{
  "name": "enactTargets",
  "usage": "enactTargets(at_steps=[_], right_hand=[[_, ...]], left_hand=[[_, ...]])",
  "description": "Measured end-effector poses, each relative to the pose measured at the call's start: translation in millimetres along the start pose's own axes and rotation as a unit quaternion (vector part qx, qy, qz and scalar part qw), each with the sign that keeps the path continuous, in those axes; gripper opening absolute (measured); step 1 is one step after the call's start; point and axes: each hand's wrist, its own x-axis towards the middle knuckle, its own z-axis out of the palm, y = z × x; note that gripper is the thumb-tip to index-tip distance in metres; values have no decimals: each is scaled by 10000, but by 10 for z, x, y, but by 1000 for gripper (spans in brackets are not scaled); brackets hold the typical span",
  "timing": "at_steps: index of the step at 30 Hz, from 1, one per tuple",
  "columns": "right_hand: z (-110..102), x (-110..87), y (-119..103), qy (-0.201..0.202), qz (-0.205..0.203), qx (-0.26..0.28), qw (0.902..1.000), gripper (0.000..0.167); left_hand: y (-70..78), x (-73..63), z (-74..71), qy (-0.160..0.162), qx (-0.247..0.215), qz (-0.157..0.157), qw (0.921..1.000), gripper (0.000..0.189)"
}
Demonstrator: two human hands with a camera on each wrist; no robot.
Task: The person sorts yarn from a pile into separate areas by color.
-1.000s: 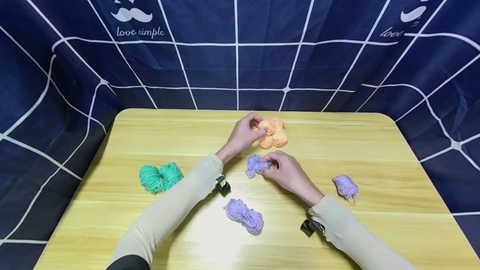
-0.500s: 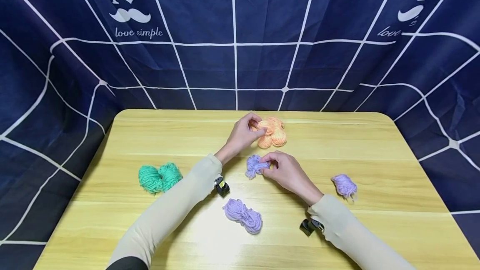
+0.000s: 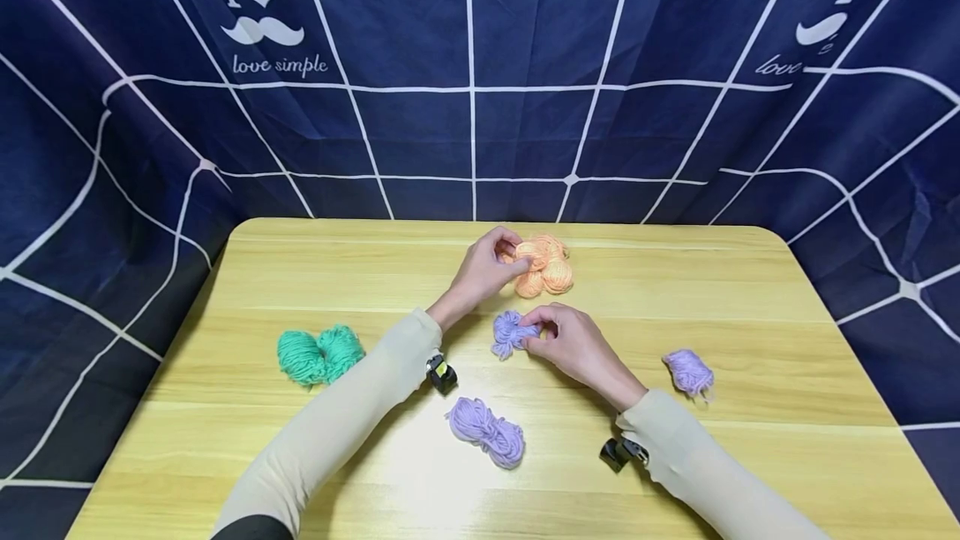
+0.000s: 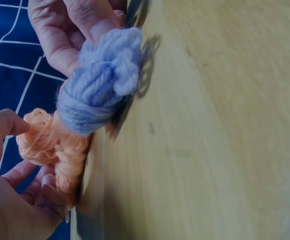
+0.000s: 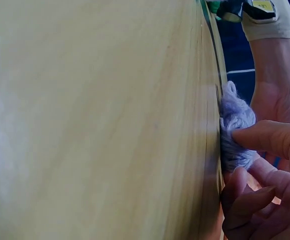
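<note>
Near the back of the table, my left hand (image 3: pixel 483 269) pinches the left side of a bundle of orange yarn skeins (image 3: pixel 553 267), thumb in front and fingers behind. Just in front of it, my right hand (image 3: pixel 572 342) pinches the right end of a small blue-violet yarn skein (image 3: pixel 507 332), which is tied at its middle. In the left wrist view, the blue-violet skein (image 4: pixel 92 90) overlaps the orange yarn (image 4: pixel 40 140). The right wrist view has my thumb (image 5: pixel 265 137) pressed on the blue-violet skein (image 5: pixel 232 115), with the fingers below.
A green yarn skein (image 3: pixel 321 354) lies at the left, beside my left forearm. One lilac skein (image 3: pixel 487 432) lies at the front middle, and another lilac skein (image 3: pixel 689 372) at the right. A dark blue gridded cloth (image 3: pixel 525 132) hangs behind the wooden table (image 3: pixel 750 298).
</note>
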Motion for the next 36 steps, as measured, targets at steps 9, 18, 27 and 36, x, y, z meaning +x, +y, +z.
enactTargets(at_steps=[9,18,27,36], right_hand=[[-2,-3,-18,-42,39,6,10000,17],[-14,0,-26,-46,50,19,10000,17],[-12,2,-15,-83,80,92,9999,18],[-7,4,-21,-71,167,153,9997,18]], left_hand=[[20,-26,-34,-51,-135,-164,9998,33],[21,-50,-59,-40,-258,-57,9996,31],[18,-115,-130,-39,-214,-110,9997,30],[24,-187,-202,-91,-175,-53,9998,32]])
